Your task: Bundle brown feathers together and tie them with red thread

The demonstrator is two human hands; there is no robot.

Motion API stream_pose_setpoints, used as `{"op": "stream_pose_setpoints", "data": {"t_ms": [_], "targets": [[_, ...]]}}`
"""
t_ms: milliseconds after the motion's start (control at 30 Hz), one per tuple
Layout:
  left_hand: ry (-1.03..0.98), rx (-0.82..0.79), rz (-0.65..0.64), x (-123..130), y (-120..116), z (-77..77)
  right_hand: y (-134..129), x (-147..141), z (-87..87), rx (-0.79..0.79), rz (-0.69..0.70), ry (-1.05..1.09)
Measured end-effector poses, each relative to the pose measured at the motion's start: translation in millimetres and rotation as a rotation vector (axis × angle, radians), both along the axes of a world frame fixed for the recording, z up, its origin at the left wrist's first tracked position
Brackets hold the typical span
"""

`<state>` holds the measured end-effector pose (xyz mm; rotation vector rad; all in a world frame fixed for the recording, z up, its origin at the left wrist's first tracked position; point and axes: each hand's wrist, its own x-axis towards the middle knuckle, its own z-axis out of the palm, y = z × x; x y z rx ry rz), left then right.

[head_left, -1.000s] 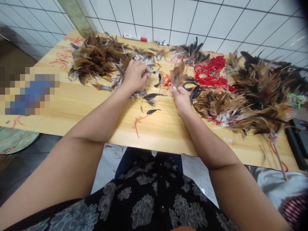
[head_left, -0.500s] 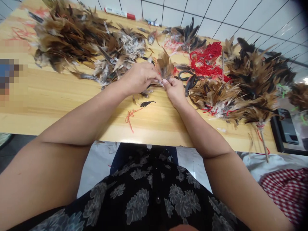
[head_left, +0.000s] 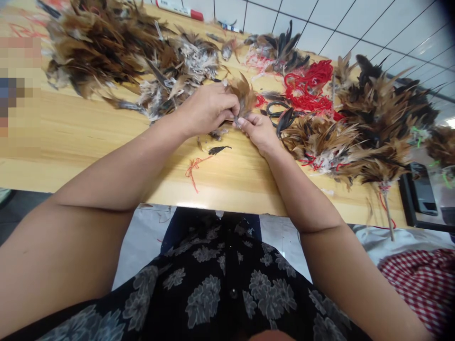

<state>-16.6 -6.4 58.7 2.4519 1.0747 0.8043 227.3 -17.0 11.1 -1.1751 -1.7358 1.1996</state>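
My left hand (head_left: 215, 108) and my right hand (head_left: 260, 132) meet over the middle of the table. Both are closed on a small bunch of brown feathers (head_left: 244, 92), pinched at its pale quill ends, with the tips fanning away from me. My fingers partly cover the quills. Just right of my right hand lie the black handles of scissors (head_left: 275, 110) and a dark feather (head_left: 285, 122). A loose black feather (head_left: 219, 150) and a tangle of orange-red string (head_left: 194, 171) rest on the wood nearer my body.
Brown feathers (head_left: 103, 52) are heaped at the back left. Red cord (head_left: 309, 85) lies behind my right hand. Feather bundles (head_left: 323, 142) crowd the right side, one tied on a stick (head_left: 390, 213) over the table edge. A marker (head_left: 181, 10) lies by the tiled wall.
My left fingers have curled more tightly around the base of the feather bunch, and the bunch has shifted slightly. The whole view has tilted a little.
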Motion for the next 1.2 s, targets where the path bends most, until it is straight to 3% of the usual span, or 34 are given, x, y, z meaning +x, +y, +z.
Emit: {"op": "stream_pose_setpoints", "data": {"t_ms": [200, 333, 567, 733, 833, 1200], "targets": [[-0.105, -0.155, 0.025, 8.5, -14.3, 16.2, -4.3, 0.3, 6.1, -0.027, 0.041, 0.016], [-0.141, -0.15, 0.079, 5.3, -15.0, 18.8, -4.1, 0.5, 6.7, -0.052, 0.034, 0.042], [-0.297, -0.096, 0.312, -17.7, -5.0, 24.5, 1.6, 1.9, 0.5, -0.077, -0.092, 0.151], [-0.189, -0.251, 0.169, -4.1, -23.7, 37.1, 1.1, 0.1, -0.3, -0.056, -0.146, 0.17], [-0.092, -0.27, 0.15, 8.5, -31.4, 38.6, -1.0, -0.7, 1.0, -0.035, -0.117, 0.129], [-0.065, -0.251, 0.148, 15.9, -31.6, 22.2, -2.6, -0.1, 2.9, -0.028, -0.003, 0.013]]}}
